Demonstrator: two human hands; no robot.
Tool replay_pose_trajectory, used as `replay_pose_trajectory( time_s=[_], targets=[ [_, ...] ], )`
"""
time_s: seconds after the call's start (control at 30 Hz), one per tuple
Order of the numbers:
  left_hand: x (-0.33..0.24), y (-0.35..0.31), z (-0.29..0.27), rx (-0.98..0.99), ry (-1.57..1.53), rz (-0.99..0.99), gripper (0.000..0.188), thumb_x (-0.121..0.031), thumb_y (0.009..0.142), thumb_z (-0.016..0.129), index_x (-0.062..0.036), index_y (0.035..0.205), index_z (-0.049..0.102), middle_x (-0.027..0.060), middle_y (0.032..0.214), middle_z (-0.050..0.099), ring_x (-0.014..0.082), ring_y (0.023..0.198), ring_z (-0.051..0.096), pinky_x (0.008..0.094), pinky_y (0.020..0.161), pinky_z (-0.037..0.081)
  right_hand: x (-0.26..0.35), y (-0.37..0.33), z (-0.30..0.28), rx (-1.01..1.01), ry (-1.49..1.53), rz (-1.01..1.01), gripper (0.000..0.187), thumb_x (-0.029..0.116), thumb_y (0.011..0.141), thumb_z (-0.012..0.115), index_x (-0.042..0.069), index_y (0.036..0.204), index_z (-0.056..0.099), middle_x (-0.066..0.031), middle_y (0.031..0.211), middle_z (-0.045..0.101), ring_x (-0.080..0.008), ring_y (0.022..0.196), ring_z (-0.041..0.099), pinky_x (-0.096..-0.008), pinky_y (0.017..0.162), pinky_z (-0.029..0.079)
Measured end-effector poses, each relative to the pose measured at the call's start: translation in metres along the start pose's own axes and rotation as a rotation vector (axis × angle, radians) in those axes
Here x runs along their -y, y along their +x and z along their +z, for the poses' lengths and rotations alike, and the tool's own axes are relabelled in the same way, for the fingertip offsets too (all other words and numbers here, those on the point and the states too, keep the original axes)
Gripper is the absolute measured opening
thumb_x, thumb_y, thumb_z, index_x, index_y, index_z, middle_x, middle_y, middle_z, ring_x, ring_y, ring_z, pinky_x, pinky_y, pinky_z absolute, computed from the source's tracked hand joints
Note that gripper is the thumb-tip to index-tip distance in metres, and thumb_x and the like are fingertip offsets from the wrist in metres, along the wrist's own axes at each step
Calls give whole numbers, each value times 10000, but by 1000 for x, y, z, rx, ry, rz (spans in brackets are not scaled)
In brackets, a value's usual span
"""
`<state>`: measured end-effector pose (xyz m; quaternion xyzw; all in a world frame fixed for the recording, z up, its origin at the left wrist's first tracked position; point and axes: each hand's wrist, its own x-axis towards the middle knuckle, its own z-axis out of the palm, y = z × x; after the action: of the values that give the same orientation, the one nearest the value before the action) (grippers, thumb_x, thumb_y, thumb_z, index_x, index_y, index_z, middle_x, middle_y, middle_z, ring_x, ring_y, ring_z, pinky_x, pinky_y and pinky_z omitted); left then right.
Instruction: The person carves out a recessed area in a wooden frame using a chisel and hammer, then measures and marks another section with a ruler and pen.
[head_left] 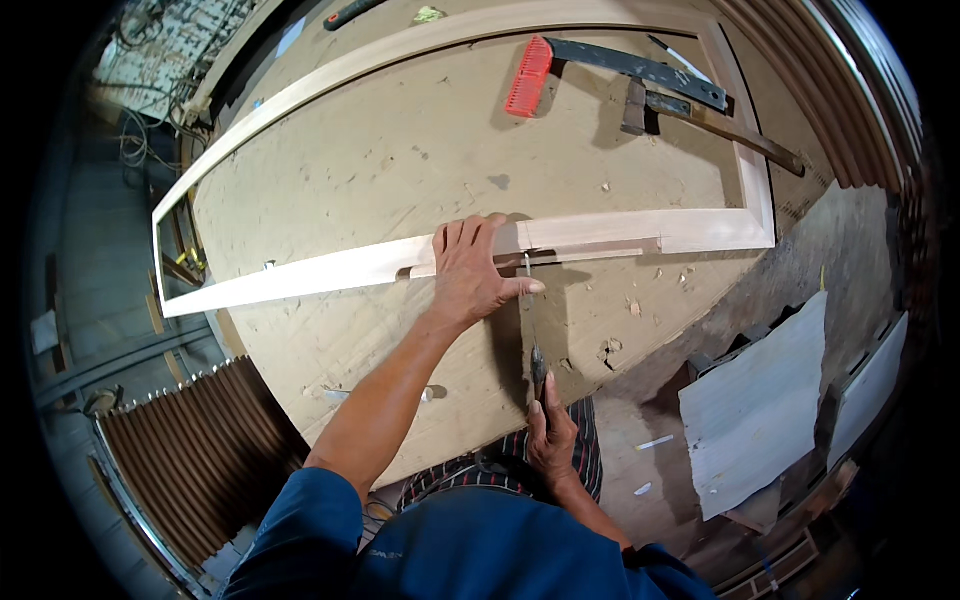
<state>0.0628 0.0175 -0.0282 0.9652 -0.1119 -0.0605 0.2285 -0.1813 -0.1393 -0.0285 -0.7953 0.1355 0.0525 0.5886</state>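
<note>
A long pale wooden frame point(350, 270) lies across the workbench point(380, 180). My left hand point(467, 265) grips its near rail, fingers over the wood and thumb stretched to the right. In my right hand point(552, 435), near the bench's front edge, is the dark handle of a thin-bladed hand saw point(533, 310), seen nearly edge-on. The blade points away from me, and its tip meets the near rail just right of my left hand. A long shallow recess runs along the rail's near edge there, with a smaller notch left of my hand.
A hammer point(705, 120) and a dark flat bar with a red ribbed end point(640, 70) lie at the far right. Wood chips dot the bench. Brown ribbed panels point(205, 435) stand at lower left, and a whitish board point(755, 405) stands at right.
</note>
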Motion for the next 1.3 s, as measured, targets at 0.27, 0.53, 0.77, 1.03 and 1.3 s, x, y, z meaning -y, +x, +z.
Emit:
replay_pose_trajectory(
  time_s=[0.27,0.53,0.77,1.03,1.3],
  targets=[
    [0,-2,0,-24,6,22,1176,-890,598,711,-57,1408,527,133,1296,549,343,1265,451,508,1138,280,11,-4,-7,89,203,333,518,29,1047,522,-13,1558,450,-203,1250,672,-241,1091,661,-328,928,511],
    [0,-1,-1,-2,-24,16,1180,-875,632,721,-48,1445,506,147,1335,532,350,1290,430,517,1150,269,-5,-6,-1,54,202,249,500,37,1045,544,-26,1537,476,-254,1348,677,-307,1241,677,-364,1031,511],
    [-5,-1,-7,47,-37,-35,1068,-659,650,858,-56,1457,500,133,1339,528,341,1293,428,491,1164,273,-2,-5,1,62,166,229,522,1,1033,553,-19,1546,463,-265,1358,667,-312,1253,671,-365,1032,510],
    [-5,-2,-9,28,-43,-30,1016,-600,671,870,-61,1453,509,132,1333,528,342,1287,431,491,1162,282,-6,-7,10,41,103,113,546,33,1091,492,63,1626,386,42,866,515,-64,740,449,-212,664,421],
    [-6,-3,-12,15,-75,-25,970,-552,674,882,-69,1435,522,135,1309,537,354,1272,443,492,1155,295,-5,-8,13,44,82,97,549,35,1099,481,57,1634,362,40,855,510,-64,723,445,-217,651,421]
  ],
)
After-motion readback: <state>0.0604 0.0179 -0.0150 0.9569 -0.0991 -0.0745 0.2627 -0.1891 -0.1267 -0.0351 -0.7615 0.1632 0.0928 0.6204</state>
